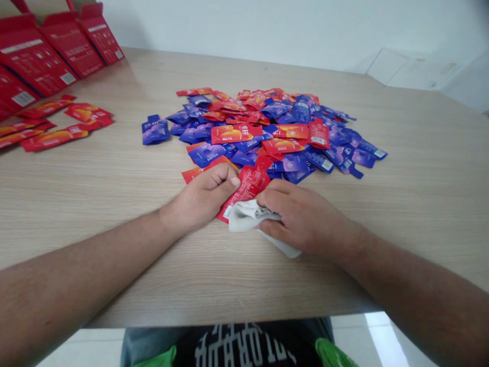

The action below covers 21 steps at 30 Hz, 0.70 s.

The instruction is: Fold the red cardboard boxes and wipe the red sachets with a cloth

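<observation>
My left hand (204, 199) is closed, pinching a red sachet (246, 187) at the near edge of a pile of red and blue sachets (267, 132). Just to its right, my right hand (301, 216) is closed on a crumpled white cloth (246, 216), which touches the lower end of that red sachet. Both hands rest on the wooden table (191, 285). Part of the cloth is hidden under my right hand.
Several red sachets (53, 125) lie in a row at the far left. Red cardboard boxes (49, 51) stand behind them at the back left corner. A lone blue sachet (155, 131) lies left of the pile. A white wall runs behind the table.
</observation>
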Each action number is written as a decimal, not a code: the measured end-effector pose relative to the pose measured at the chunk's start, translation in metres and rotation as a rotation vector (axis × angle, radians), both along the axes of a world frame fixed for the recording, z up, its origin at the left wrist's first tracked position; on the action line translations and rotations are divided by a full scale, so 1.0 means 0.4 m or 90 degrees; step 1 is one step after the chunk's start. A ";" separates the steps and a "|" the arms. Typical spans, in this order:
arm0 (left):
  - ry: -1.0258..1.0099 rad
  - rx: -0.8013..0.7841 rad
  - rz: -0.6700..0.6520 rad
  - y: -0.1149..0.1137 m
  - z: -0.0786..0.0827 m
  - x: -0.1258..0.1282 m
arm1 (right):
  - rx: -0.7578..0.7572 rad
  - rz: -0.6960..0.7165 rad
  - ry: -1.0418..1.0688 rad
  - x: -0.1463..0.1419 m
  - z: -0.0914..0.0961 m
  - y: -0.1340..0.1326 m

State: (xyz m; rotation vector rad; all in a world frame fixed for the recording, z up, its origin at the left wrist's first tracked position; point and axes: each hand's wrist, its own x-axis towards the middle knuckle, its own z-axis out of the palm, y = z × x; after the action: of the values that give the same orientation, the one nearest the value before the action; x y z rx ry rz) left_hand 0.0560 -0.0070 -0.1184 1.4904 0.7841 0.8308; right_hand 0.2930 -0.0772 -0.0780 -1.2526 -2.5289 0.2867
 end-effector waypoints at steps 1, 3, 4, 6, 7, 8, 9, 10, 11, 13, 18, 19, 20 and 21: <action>0.012 0.019 0.011 0.000 0.002 0.001 | 0.000 -0.003 -0.007 -0.004 -0.001 -0.004; 0.028 0.045 0.026 0.000 0.003 0.003 | 0.021 -0.044 0.007 -0.008 -0.001 -0.007; 0.030 0.052 0.030 0.000 0.003 0.004 | 0.032 -0.069 0.023 -0.009 -0.001 -0.007; 0.032 0.059 0.034 -0.002 0.002 0.005 | 0.041 -0.087 0.041 -0.012 -0.001 -0.009; 0.035 0.062 0.035 -0.003 0.002 0.005 | 0.033 -0.070 0.034 -0.014 -0.001 -0.011; 0.040 0.068 0.037 -0.004 0.002 0.006 | 0.020 -0.042 0.020 -0.017 -0.001 -0.014; 0.047 0.074 0.036 -0.005 0.003 0.006 | 0.006 -0.012 0.004 -0.019 -0.001 -0.016; 0.053 0.082 0.036 -0.006 0.004 0.007 | -0.001 0.007 -0.007 -0.020 -0.001 -0.018; 0.056 0.090 0.036 -0.007 0.006 0.007 | 0.001 0.011 -0.006 -0.020 -0.002 -0.019; 0.054 0.103 0.040 -0.007 0.008 0.008 | 0.026 -0.025 0.021 -0.018 -0.005 -0.018; 0.070 0.116 0.046 -0.003 0.008 0.009 | 0.013 0.009 0.007 -0.025 -0.010 -0.019; 0.074 0.118 0.044 -0.003 0.007 0.008 | -0.002 0.033 -0.010 -0.028 -0.010 -0.020; 0.075 0.119 0.041 -0.002 0.006 0.008 | -0.011 0.044 -0.022 -0.029 -0.010 -0.020; 0.073 0.117 0.040 -0.001 0.005 0.008 | -0.008 0.040 -0.022 -0.030 -0.009 -0.020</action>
State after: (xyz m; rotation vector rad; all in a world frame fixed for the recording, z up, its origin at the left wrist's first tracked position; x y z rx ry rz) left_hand 0.0591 -0.0074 -0.1166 1.6957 0.8621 0.8892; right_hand 0.2812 -0.0853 -0.0817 -1.1950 -2.6033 0.2987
